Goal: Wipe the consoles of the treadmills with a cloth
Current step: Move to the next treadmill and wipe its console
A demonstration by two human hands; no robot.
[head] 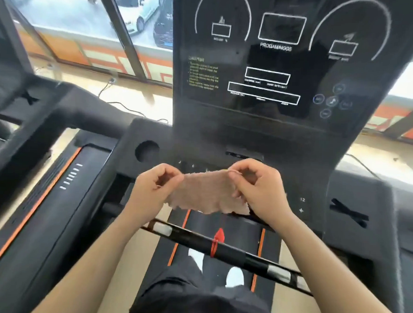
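Observation:
A pale pink cloth [205, 193] hangs stretched between my two hands, just above the lower edge of the treadmill console. My left hand [154, 185] pinches its left top corner. My right hand [258, 184] pinches the right top corner with curled fingers. The black console [272, 126] rises in front of me, its dark display panel [258, 64] showing white outlined boxes and dial arcs. The cloth is held in the air, apart from the display panel.
A black handlebar [232, 251] with a red safety clip [217, 241] crosses below my hands. A round cup hole [146, 151] sits at the console's left. Another treadmill [47, 197] stands to the left. Windows with parked cars are behind.

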